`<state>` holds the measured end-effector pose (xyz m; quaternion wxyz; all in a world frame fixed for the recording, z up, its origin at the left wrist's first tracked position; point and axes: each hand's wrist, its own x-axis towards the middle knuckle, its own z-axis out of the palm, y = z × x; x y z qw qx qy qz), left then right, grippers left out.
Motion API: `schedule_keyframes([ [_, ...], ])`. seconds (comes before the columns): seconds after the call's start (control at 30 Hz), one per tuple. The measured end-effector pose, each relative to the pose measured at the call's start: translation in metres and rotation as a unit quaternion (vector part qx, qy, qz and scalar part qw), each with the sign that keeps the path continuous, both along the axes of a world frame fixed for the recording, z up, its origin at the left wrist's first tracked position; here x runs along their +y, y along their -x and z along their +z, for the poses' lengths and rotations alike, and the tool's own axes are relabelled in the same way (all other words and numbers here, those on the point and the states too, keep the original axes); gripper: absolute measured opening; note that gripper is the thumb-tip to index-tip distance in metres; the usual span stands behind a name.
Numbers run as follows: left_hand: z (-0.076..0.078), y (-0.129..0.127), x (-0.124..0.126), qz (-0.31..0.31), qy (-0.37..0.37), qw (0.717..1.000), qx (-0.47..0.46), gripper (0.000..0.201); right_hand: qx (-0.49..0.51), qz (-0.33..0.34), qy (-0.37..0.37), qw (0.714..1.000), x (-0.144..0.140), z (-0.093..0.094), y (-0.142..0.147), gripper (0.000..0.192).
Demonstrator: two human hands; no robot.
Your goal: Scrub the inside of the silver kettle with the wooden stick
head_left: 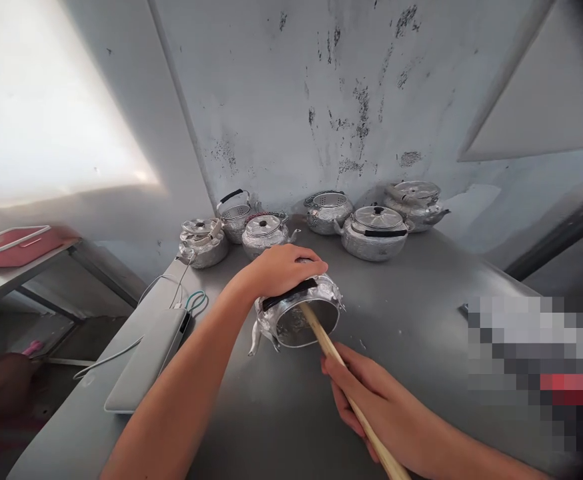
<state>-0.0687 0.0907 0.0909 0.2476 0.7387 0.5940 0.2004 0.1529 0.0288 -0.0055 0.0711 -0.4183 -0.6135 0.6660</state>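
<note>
A silvery metal kettle (331, 283) lies tipped on the grey table, its round open mouth facing me. My left hand (286, 270) is closed over its upper side, beside the black handle grip. The spout points down to the left. In my right hand (366, 393) is a wooden stick (334, 350), gripped along its length with the fingers wrapped round it. The stick's far end reaches inside the kettle, where its tip is hard to make out.
Several metal kettles, among them a lidded one (374, 233), stand along the table's back edge by the stained wall. A pale flat case (146, 360) with cables lies at left. A pink basket (16, 245) sits on a side shelf. A pixelated patch covers the right side.
</note>
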Motion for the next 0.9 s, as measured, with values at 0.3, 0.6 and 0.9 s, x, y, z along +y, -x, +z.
schedule_keyframes([
  [0.3, 0.0019, -0.0031, -0.0030, -0.003, 0.002, 1.000, 0.013, 0.042, -0.006, 0.000, 0.005, 1.000, -0.0032, -0.0004, -0.0020, 0.036],
  [0.6, -0.0008, -0.0018, -0.0032, -0.010, -0.006, 1.000, 0.020, 0.043, -0.005, -0.006, 0.006, 1.000, -0.0022, -0.0042, -0.0019, 0.035],
  [0.9, -0.0044, -0.0013, -0.0034, -0.003, -0.024, 1.000, 0.020, 0.042, -0.031, -0.024, 0.020, 0.999, 0.0002, 0.0032, -0.0005, 0.037],
])
